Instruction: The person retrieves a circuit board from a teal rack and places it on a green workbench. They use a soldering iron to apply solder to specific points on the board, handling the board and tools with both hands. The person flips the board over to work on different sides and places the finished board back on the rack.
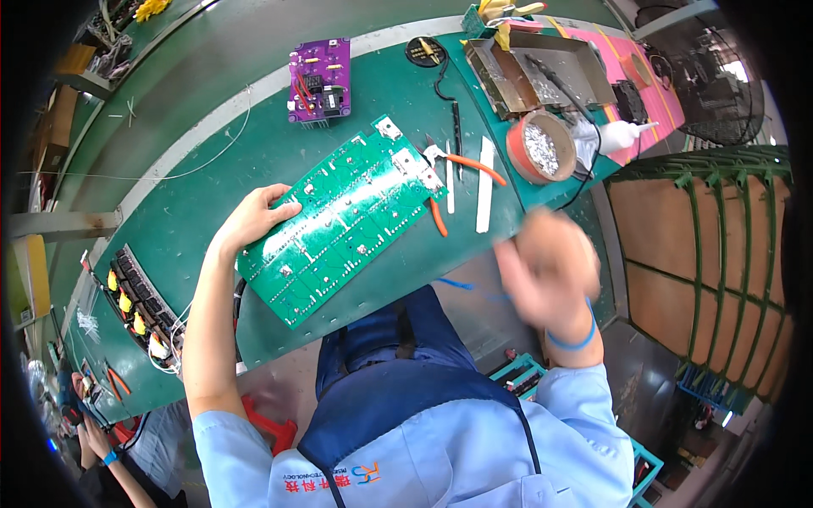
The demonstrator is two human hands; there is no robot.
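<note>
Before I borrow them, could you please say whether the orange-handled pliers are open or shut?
Open: the pliers have widely spread handles.

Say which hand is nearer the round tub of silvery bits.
Right. The right hand, blurred, is just below the tub in view; the left hand is far left, gripping the green circuit board.

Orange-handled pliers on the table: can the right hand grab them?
Probably yes. The right hand is blurred, but nothing tall seems to stand between it and the pliers, whose outer handle lies uncovered. The green circuit board seems to hide part of them, though.
</note>
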